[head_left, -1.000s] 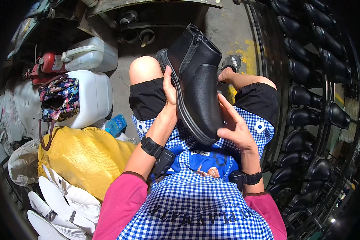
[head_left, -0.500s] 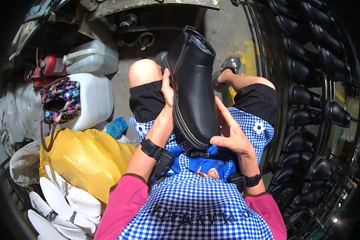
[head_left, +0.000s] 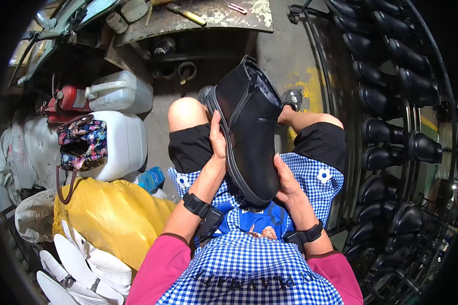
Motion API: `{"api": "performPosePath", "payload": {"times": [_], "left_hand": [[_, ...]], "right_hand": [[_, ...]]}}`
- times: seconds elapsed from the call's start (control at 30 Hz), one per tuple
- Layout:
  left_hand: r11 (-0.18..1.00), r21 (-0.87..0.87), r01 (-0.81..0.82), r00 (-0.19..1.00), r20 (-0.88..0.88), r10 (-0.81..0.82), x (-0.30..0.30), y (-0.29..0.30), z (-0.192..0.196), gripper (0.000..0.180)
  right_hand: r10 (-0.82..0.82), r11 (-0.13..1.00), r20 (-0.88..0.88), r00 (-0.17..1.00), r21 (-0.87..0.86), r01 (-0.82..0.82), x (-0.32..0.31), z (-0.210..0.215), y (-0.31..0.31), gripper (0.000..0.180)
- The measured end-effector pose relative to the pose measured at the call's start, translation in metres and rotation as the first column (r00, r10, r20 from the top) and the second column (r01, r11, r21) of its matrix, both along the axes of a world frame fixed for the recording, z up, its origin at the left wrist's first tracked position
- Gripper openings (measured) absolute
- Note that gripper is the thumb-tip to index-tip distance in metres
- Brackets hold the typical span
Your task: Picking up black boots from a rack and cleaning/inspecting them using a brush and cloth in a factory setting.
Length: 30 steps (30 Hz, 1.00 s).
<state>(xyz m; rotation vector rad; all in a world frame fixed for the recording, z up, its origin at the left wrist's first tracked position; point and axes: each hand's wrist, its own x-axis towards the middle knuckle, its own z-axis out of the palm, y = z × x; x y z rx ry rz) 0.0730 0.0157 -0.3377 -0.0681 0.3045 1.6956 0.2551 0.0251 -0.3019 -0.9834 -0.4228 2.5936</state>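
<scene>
A black ankle boot (head_left: 254, 147) is held over my lap, its toe toward me and its open top facing away. A zip runs down the shaft, and dark fuzzy lining shows inside the opening. Along the sole edge on the left, my left hand (head_left: 218, 140) grips the boot, with its fingers hidden underneath. My right hand (head_left: 288, 180) holds the right side near the toe, thumb against the upper. Beneath lies the blue checked apron (head_left: 249, 269) over my lap.
Racks of black boots (head_left: 381, 129) line the right side. A worn workbench (head_left: 229, 18) stands ahead. On the left are white jugs (head_left: 130, 140), a floral bag (head_left: 84, 142), a red fire extinguisher (head_left: 68, 99), a yellow sack (head_left: 112, 213) and stacked white insoles (head_left: 76, 254).
The boot has been turned about its length, so its zipped side now faces up. It also sits slightly nearer to me. My right hand has shifted along with it, and the view has tilted upward.
</scene>
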Motion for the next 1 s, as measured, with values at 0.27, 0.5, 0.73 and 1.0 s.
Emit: {"api": "performPosePath", "payload": {"times": [0.27, 0.5, 0.73, 1.0], "left_hand": [[0.999, 0.025, 0.048, 0.997, -0.061, -0.047, 0.002, -0.003, 0.008, 0.068], [0.999, 0.008, 0.053, 0.993, -0.103, -0.052, 0.007, -0.002, 0.022, 0.068], [0.990, -0.114, -0.082, 0.974, -0.221, 0.055, 0.009, 0.001, 0.000, 0.061], [0.953, -0.301, 0.011, 0.944, -0.310, -0.109, 0.007, -0.001, -0.011, 0.063]], "right_hand": [[-0.029, 0.995, -0.113, 0.993, 0.091, 0.039, -0.003, 0.004, 0.000, 0.062], [-0.064, 0.991, -0.129, 0.990, 0.106, 0.078, 0.000, 0.001, 0.003, 0.058], [-0.123, 0.991, -0.100, 0.987, 0.043, 0.127, 0.007, 0.000, 0.010, 0.051], [-0.235, 0.971, -0.117, 0.965, 0.025, 0.239, -0.021, 0.021, 0.085, 0.044]]}}
